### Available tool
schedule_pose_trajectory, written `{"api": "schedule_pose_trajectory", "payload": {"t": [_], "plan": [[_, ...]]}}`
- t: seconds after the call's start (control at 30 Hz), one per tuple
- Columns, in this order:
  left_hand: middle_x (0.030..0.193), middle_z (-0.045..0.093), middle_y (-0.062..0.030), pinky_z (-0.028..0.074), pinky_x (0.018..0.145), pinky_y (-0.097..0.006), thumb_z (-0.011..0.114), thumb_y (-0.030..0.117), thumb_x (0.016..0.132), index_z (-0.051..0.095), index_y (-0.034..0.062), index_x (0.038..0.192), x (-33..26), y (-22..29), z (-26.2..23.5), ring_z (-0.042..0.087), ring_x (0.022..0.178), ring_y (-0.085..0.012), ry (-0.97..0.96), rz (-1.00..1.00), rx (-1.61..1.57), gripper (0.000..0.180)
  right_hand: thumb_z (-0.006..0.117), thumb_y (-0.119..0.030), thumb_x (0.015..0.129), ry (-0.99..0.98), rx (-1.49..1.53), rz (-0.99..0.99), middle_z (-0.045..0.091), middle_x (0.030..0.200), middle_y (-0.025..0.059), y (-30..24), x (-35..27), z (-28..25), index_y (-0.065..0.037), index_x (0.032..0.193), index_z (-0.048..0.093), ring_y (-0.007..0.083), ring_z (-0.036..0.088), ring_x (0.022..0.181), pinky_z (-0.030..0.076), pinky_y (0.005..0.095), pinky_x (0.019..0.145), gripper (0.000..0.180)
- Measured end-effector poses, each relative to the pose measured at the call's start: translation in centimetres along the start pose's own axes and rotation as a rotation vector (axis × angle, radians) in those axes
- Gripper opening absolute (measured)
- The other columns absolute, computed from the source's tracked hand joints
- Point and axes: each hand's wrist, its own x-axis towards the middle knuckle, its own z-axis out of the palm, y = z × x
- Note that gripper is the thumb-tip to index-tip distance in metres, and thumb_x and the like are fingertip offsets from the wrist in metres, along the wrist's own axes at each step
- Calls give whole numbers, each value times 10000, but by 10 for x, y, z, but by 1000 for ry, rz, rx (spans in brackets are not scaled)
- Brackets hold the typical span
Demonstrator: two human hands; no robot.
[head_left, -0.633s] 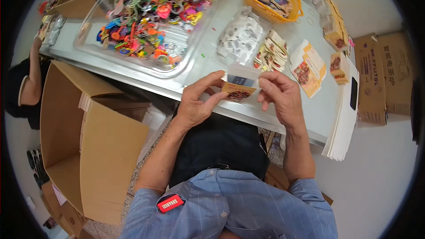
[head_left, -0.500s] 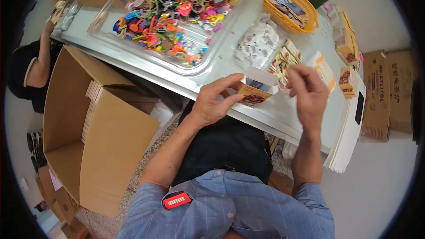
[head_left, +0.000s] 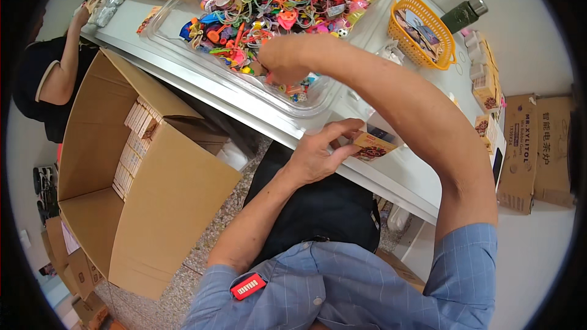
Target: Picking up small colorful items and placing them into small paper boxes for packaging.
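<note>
Toys (head_left: pixel 275 0) lay tangled in the clear tray (head_left: pixel 324 101); the right hand (head_left: pixel 282 61), grip hidden, risked dragging extras out. The left hand (head_left: pixel 318 156) pinched a small box (head_left: pixel 374 145) at the surface (head_left: pixel 403 174) edge, likely to slip.

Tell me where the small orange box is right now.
Head view, centre-right: the small orange box is in the left hand at the table's near edge, below the clear toy tray.

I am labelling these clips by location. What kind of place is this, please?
Probably a small packing workshop. A clear tray heaped with small toys sits on the table, and a carton on the floor holds rows of small boxes.
</note>
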Motion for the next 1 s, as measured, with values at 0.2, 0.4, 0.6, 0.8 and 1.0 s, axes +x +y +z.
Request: {"api": "schedule_pose_trajectory", "payload": {"t": [0.2,0.4,0.6,0.8,1.0], "plan": [[1087,726,-113,553,681,-279,724,4,865,606,58,1322,0,1,-5,707,888,-178,15,27,-16,475,640,-46,779,43,1,-64,716,852,167,-5,0,1,-21,929,720,340,696,837,543,439,734,172],[1043,722,-109,558,661,-282,722,25,882,586,95,1336,4,1,-4,711,822,-180,12,99,9,479,689,-38,755,147,242,-71,693,732,115,24,-25,-3,-3,851,712,206,678,692,519,344,612,105],[1040,721,-120,556,653,-279,729,21,879,586,92,1337,2,-1,-3,710,830,-178,7,61,-11,484,709,-132,889,681,726,-40,696,797,32,21,-120,-28,-8,990,736,91,628,701,495,264,624,163],[1104,726,-117,558,670,-269,757,-14,856,612,37,1315,1,-2,-4,715,950,-183,9,47,-39,484,719,3,869,869,819,72,706,859,65,11,-210,42,0,1007,737,105,646,765,497,258,649,139],[1151,713,-104,567,670,-272,772,17,855,616,75,1316,2,-4,-2,718,909,-170,32,79,-24,490,725,45,855,801,659,161,711,889,108,1,-236,93,10,1018,728,159,666,771,512,274,684,167]]}}
